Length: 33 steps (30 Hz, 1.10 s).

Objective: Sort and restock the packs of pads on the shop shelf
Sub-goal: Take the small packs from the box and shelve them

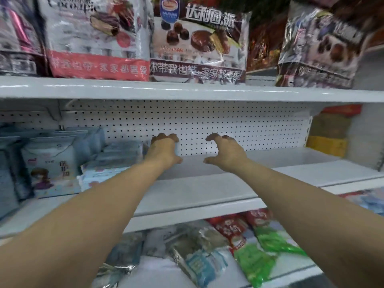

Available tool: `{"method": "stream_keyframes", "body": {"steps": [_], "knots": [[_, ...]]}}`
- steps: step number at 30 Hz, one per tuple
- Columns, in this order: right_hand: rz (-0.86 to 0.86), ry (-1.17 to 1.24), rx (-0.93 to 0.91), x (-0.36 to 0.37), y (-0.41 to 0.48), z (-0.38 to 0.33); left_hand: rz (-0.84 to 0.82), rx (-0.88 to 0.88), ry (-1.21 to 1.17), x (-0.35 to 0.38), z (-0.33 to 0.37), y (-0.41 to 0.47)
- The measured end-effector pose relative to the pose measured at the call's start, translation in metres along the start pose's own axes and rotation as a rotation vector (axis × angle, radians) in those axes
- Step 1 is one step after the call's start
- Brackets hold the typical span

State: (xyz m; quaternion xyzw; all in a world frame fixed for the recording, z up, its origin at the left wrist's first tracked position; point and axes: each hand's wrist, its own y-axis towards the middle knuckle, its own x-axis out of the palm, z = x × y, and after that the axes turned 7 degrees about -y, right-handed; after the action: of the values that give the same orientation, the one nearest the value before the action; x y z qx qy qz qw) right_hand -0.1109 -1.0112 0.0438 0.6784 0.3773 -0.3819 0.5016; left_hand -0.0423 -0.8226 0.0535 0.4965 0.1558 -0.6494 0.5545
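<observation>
Three shelf boards are counted: an upper shelf (187,90), a middle shelf (207,190) and a lower shelf (295,265). Two hands are seen, a left hand (164,150) and a right hand (226,151).

On the upper shelf five snack bags (97,38) are counted, four in front and one half hidden behind. On the middle shelf one upright pack (49,163) with a cartoon figure is told apart, and one pale pack (177,149) is gripped by the left hand. The other blue packs (120,152) are too blurred to be counted.

On the lower shelf two red packs (228,229), two green packs (255,265) and one blue-and-white pack (199,265) are counted. Past the right end, three stacked boxes (326,145) are counted.
</observation>
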Motion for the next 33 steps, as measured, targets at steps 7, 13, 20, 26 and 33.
{"method": "stream_keyframes", "body": {"steps": [7,13,20,26,33], "knots": [[-0.031,-0.068,0.042,-0.072,-0.092,0.076,-0.024,0.038,-0.132,0.028,0.093,-0.083],[-0.047,-0.125,0.081,-0.126,-0.174,0.16,-0.041,0.065,-0.175,0.068,0.191,-0.147],[-0.08,-0.129,0.162,-0.155,-0.254,0.266,-0.105,0.107,-0.213,0.13,0.279,-0.202],[-0.113,-0.132,0.267,-0.143,-0.284,0.344,-0.217,0.121,-0.218,0.198,0.325,-0.213],[-0.214,-0.119,0.396,-0.08,-0.287,0.436,-0.364,0.125,-0.189,0.31,0.341,-0.181]]}}
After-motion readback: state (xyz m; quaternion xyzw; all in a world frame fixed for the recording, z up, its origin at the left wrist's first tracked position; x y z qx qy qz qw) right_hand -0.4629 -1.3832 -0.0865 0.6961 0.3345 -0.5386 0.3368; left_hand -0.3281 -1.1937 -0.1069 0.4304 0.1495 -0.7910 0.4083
